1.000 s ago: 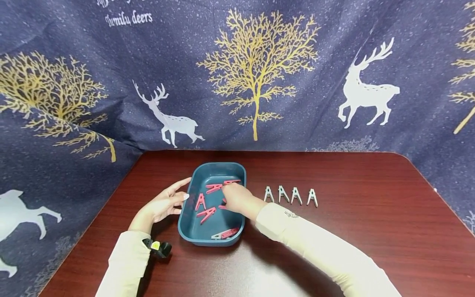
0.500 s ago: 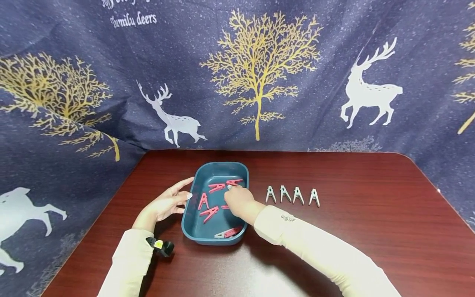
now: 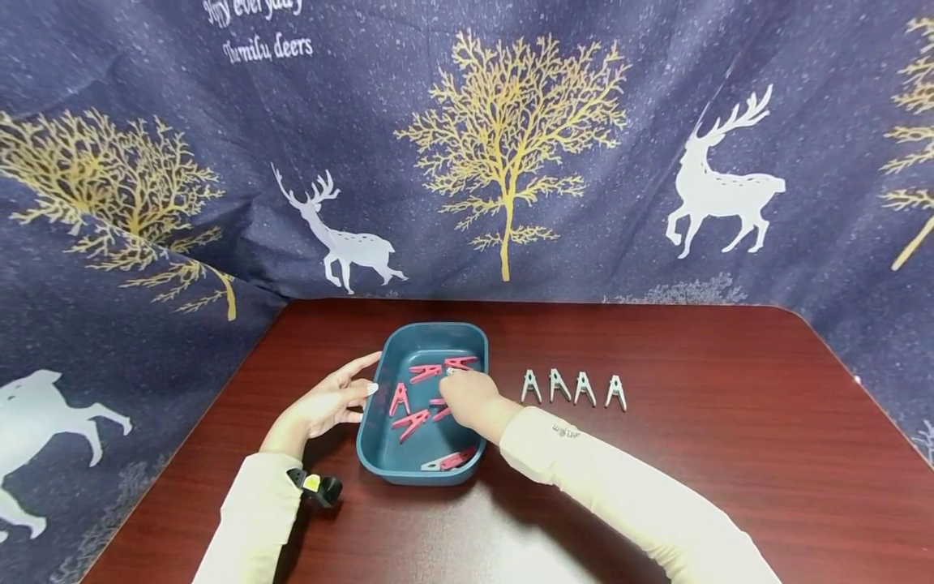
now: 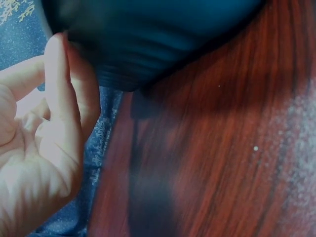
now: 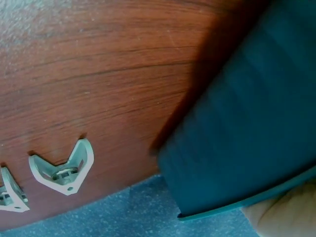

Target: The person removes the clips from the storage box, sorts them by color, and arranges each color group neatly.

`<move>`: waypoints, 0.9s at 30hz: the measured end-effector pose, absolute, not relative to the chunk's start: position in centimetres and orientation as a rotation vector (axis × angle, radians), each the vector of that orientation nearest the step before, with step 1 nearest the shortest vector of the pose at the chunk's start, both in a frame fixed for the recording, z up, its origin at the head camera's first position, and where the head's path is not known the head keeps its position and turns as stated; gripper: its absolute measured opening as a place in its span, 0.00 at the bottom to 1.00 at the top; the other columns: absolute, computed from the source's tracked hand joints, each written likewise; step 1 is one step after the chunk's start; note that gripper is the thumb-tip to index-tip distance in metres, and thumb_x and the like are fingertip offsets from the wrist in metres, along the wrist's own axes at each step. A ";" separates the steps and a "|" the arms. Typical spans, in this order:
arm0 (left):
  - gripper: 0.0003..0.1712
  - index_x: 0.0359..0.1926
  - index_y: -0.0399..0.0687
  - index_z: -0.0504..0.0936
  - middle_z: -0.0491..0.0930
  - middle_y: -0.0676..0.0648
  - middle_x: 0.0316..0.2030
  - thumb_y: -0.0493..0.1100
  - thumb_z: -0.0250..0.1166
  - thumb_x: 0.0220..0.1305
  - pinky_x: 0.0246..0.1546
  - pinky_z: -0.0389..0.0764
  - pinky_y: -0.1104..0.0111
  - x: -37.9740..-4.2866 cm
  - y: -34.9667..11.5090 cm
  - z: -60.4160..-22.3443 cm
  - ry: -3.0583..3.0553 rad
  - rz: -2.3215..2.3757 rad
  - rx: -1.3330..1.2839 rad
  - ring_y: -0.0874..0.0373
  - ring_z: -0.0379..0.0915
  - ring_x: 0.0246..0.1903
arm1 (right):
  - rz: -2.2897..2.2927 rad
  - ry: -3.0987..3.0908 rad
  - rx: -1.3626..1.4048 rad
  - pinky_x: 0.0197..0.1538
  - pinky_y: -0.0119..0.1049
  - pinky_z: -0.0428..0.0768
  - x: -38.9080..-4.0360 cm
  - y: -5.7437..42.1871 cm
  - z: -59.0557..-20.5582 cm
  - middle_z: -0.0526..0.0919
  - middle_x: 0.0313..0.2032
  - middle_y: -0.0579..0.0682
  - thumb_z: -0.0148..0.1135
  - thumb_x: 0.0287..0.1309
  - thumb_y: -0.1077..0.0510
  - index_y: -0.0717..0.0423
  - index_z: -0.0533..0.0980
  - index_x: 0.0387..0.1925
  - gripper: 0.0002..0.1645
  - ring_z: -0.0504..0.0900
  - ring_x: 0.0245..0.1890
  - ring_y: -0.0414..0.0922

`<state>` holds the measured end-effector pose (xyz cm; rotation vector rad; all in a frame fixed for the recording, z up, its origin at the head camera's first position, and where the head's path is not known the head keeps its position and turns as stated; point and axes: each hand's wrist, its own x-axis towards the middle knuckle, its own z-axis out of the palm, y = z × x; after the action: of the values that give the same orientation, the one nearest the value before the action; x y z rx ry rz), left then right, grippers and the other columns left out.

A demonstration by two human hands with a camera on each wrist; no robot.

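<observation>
A deep blue plastic bin (image 3: 419, 477) stands on the table with several red clothespins (image 3: 399, 399) loose on its floor. At its near end a pale grey clothespin (image 3: 432, 465) lies beside a red one. My left hand (image 3: 332, 405) rests its spread fingers against the bin's left side, fingertips at the rim. My right hand (image 3: 470, 399) reaches down over the right rim into the bin, back of the hand up. A small pale piece (image 3: 452, 371) shows right at its fingers, close to a red clothespin; I cannot tell whether the fingers pinch it. The right fingertips are hidden.
Several grey clothespins (image 3: 584, 388) stand in a row on the dark red wooden table (image 3: 693, 389), right of the bin. Behind the table hangs a blue cloth (image 3: 620, 243) with deer and trees. A black wrist camera (image 3: 321, 490) sits on the left sleeve.
The right hand stays inside the bin and has shifted slightly, uncovering the pale piece and more of a red clothespin beside it. The left hand keeps its place on the bin.
</observation>
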<state>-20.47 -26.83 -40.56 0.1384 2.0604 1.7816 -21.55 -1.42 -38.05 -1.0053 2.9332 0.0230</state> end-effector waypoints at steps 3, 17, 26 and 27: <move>0.39 0.74 0.54 0.46 0.83 0.50 0.43 0.38 0.55 0.69 0.44 0.81 0.60 -20.4 -26.8 -40.5 2.063 1.780 0.132 0.56 0.80 0.39 | -0.030 2.915 -1.003 0.41 0.40 0.83 -21.7 -1.4 -37.9 0.84 0.39 0.49 0.68 0.53 0.56 0.52 0.80 0.39 0.11 0.82 0.39 0.45; 0.39 0.75 0.53 0.45 0.82 0.49 0.44 0.37 0.54 0.69 0.43 0.81 0.61 -20.2 -26.8 -40.5 2.046 1.797 0.133 0.55 0.81 0.40 | -0.729 2.740 -1.058 0.29 0.30 0.74 -22.6 -0.6 -37.5 0.79 0.20 0.46 0.70 0.49 0.64 0.57 0.82 0.21 0.05 0.72 0.24 0.40; 0.39 0.75 0.52 0.45 0.83 0.49 0.42 0.37 0.54 0.69 0.42 0.82 0.62 -20.2 -26.6 -40.2 2.042 1.806 0.140 0.55 0.81 0.39 | -0.851 2.718 -0.966 0.41 0.35 0.81 -23.0 -0.6 -37.2 0.85 0.36 0.52 0.68 0.52 0.64 0.59 0.84 0.35 0.07 0.80 0.35 0.44; 0.39 0.75 0.52 0.45 0.83 0.49 0.42 0.37 0.54 0.69 0.42 0.82 0.62 -20.2 -26.6 -40.2 2.042 1.808 0.139 0.55 0.81 0.38 | -0.851 2.718 -0.961 0.40 0.35 0.81 -22.9 -0.6 -37.2 0.85 0.36 0.52 0.68 0.52 0.64 0.60 0.84 0.35 0.07 0.79 0.34 0.44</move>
<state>-20.22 -26.63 -40.16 0.1385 2.0416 1.8082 -22.95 -0.56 -37.23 -0.9609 2.7176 -0.8506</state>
